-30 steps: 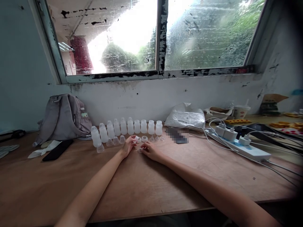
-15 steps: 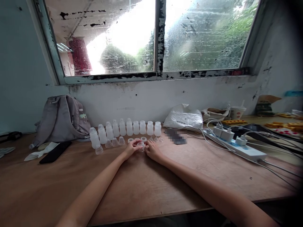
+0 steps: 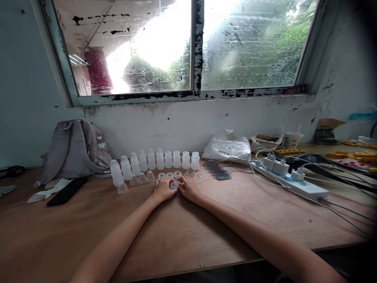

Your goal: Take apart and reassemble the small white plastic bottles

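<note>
Low over the wooden table, my left hand (image 3: 165, 189) is closed around a small clear bottle nipple (image 3: 174, 184). The fingers of my right hand (image 3: 189, 186) are curled in against its other side. The hands partly hide it, so whether a collar ring surrounds it I cannot tell. Just beyond the hands lie white collar rings (image 3: 170, 175). Clear nipples (image 3: 193, 173) rest to the right of these. Clear dome caps (image 3: 142, 177) stand to the left. Behind them runs a row of frosted baby bottles (image 3: 151, 160), those on the left capped, those on the right uncapped.
A grey backpack (image 3: 77, 147) leans at the left by a black phone (image 3: 67, 192) and white tissue (image 3: 48, 190). At the right are a silver pouch (image 3: 228, 145), a blurred-out dark item (image 3: 218, 171) and a white power strip (image 3: 297, 185) with plugs and cables.
Both hands have drawn together over the nipple, which now sits lower and tilted. The left hand has turned inward, leaving the middle collar ring in view. The view has shifted slightly.
</note>
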`<state>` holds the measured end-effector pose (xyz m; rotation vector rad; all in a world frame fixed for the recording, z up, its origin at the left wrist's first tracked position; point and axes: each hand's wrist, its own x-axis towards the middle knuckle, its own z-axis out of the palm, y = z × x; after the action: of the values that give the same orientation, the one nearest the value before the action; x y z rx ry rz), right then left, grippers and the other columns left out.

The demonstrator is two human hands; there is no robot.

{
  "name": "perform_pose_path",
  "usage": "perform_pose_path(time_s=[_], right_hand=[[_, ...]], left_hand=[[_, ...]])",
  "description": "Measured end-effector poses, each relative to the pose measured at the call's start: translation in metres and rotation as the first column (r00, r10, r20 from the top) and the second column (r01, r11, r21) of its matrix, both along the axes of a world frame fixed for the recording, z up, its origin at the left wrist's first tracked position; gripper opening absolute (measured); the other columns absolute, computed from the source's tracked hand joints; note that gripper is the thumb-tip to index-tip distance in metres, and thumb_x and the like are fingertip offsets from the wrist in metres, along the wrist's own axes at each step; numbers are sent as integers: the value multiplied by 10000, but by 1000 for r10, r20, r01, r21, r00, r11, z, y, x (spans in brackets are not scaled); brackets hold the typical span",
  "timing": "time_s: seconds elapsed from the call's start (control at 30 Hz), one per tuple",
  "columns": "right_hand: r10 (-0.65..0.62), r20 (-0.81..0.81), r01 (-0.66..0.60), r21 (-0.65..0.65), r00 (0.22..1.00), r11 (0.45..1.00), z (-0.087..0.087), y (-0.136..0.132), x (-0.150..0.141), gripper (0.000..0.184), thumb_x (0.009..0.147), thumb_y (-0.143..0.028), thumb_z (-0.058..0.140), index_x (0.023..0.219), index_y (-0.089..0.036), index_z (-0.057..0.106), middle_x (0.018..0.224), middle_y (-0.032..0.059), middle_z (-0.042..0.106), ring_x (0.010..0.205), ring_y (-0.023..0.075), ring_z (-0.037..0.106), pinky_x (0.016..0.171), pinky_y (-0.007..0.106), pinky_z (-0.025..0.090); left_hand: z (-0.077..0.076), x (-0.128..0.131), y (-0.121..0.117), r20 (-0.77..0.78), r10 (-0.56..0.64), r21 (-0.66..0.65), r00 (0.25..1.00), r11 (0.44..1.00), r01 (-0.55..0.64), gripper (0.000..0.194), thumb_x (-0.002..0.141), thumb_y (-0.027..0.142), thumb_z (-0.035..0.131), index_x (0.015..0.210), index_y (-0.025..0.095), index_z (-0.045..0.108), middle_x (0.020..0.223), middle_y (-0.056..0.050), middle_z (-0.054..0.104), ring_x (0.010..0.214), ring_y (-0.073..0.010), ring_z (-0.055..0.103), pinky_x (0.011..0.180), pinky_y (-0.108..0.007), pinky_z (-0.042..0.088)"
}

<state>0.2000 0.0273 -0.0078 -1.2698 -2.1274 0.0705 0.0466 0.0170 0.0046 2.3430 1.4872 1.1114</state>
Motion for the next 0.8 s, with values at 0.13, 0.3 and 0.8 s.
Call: perform_pose_path(time_s=[0.13, 0.3, 0.8], right_hand=[[-7, 2, 7, -5, 1000, 1000, 2, -2, 0, 230, 720, -117, 430, 927, -153, 523, 935, 90, 567, 904, 199, 466, 801, 321, 341], [66, -43, -66, 8, 997, 998, 4, -6, -1, 308, 676, -64, 426, 956, -164, 505, 942, 80, 559, 908, 195, 471, 796, 323, 356], [93, -270, -80, 57, 958, 995, 16, -11, -2, 81, 735, -243, 448, 795, -194, 427, 660, -15, 496, 569, 121, 456, 544, 230, 361]], left_hand=[[1, -1, 1, 53, 5, 8, 999, 1000, -6, 335, 625, 376, 618, 921, 221, 606, 926, -72, 600, 938, -255, 493, 875, -397, 298], [7, -4, 2, 220, -129, -2, 967, 991, 133, 148, 697, 302, 552, 791, 216, 628, 821, -48, 619, 833, -204, 533, 803, -334, 370], [8, 5, -1, 694, -110, -270, 711, 877, 399, 259, 756, 379, 463, 914, 183, 526, 634, 3, 561, 451, -113, 549, 431, -232, 428]])
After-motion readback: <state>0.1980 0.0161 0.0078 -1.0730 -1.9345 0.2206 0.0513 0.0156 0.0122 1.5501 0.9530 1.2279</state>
